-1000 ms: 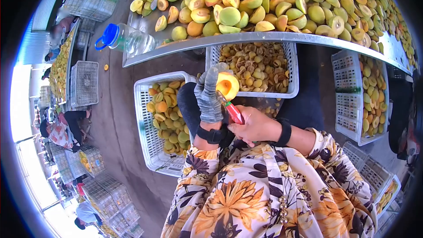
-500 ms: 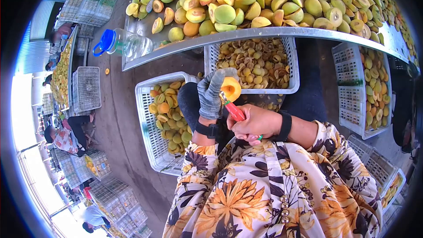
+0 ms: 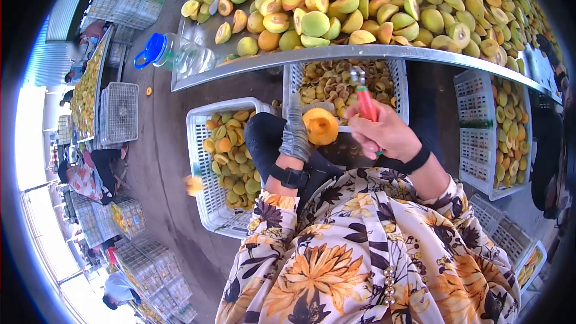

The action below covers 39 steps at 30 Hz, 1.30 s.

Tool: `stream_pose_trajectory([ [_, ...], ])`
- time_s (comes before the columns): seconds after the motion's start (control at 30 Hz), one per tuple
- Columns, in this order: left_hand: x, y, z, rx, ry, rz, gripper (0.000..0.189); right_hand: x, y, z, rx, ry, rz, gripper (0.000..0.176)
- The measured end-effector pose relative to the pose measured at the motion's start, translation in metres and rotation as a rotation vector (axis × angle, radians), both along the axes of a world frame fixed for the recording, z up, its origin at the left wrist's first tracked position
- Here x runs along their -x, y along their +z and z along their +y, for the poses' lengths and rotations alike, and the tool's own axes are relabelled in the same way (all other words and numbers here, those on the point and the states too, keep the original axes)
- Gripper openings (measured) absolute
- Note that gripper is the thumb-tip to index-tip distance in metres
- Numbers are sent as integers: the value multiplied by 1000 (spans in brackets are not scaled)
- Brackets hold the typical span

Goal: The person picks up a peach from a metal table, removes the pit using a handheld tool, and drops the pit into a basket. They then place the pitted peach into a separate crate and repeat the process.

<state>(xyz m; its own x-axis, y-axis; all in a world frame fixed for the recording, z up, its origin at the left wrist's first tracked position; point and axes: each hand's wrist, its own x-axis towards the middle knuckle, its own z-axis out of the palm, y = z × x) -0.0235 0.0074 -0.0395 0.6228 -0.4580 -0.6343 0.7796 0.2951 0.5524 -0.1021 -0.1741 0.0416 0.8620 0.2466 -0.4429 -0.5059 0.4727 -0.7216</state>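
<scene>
My left hand [image 3: 295,132], in a grey glove, holds an orange fruit half [image 3: 320,126] whose hollow side faces up. To its right, my right hand [image 3: 384,129] is wrapped round the red handle of a tool [image 3: 366,103], its metal end pointing away from me. That tool stands apart from the fruit half, over a white crate [image 3: 402,93] of brownish fruit pieces [image 3: 342,87]. Left of my knee is another white crate [image 3: 201,168], filled with fruit halves [image 3: 235,165].
A metal-edged table [image 3: 252,65] piled with fruit halves [image 3: 384,0] spans the front. On its left corner lies a clear bottle [image 3: 180,54] with a blue cap. More crates [image 3: 477,132] stand at the right, and a person [image 3: 90,174] sits far left.
My right hand and the tool have moved away from the fruit half, to the right and forward. A blurred orange piece now shows beside the left crate.
</scene>
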Motion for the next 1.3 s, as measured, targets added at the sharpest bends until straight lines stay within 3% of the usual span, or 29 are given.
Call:
stream_pose_trajectory([
  [0.1, -4, 11, 1, -35, -5, -60, 73, 10, -17, -6, 118, -90, -23, 23],
  [0.27, 0, 25, 17, 2, 199, 5, 75, 18, -39, -2, 345, -176, 17, 36],
  [0.3, 7, 47, 16, -199, 228, -204, 76, 19, -41, -1, 368, -178, 10, 39],
  [0.37, 3, 10, 54, -75, 294, -147, 72, 20, -43, 0, 423, -148, -22, 39],
  [0.43, 20, 44, 75, -90, 252, -173, 68, 22, -48, -1, 530, -96, -73, 36],
  [0.5, 31, 43, 125, -191, 225, -206, 61, 25, -55, -3, 543, -75, -90, 34],
  [0.53, 40, 45, 144, -353, 300, -284, 58, 27, -58, -4, 555, -53, -91, 32],
  [0.57, 41, 22, 193, -554, 101, -388, 56, 28, -60, -4, 701, -38, -99, 29],
  [0.6, 37, 41, 198, -1029, -148, -569, 55, 30, -68, -5, 695, -47, -105, 29],
  [0.63, 35, 61, 202, -1748, -656, -531, 49, 32, -79, -7, 971, -34, -293, 27],
  [0.67, 30, 80, 193, -1830, -637, -546, 45, 33, -81, -7, 1248, -19, -484, 25],
  [0.73, 5, 73, 203, -1635, -259, -732, 39, 34, -80, -5, 1241, 17, -409, 25],
  [0.87, -91, 90, 126, -1436, 6, -1178, 35, 34, -72, -3, 1375, 56, -536, 26],
  [0.93, -142, 90, 84, -1559, -229, -1194, 41, 36, -67, -5, 1568, 104, -597, 25],
  [1.0, -191, 64, 57, -1650, -338, -1153, 49, 40, -63, -11, 1604, 103, -566, 26],
  [1.07, -207, 67, 23, -1690, -748, -1051, 55, 45, -57, -19, 1585, 105, -531, 27],
  [1.1, -225, 38, 29, -1682, -817, -1233, 53, 48, -57, -23, 1581, 72, -549, 28],
  [1.2, -234, 54, 32, -1502, -903, -1080, 53, 55, -54, -29, 1507, 32, -449, 29],
  [1.27, -227, 47, 42, -1583, -794, -1200, 44, 52, -59, -28, 1416, -51, -475, 30],
  [1.3, -224, 44, 47, -1226, -434, -1143, 43, 50, -58, -26, 1322, -126, -505, 31],
])
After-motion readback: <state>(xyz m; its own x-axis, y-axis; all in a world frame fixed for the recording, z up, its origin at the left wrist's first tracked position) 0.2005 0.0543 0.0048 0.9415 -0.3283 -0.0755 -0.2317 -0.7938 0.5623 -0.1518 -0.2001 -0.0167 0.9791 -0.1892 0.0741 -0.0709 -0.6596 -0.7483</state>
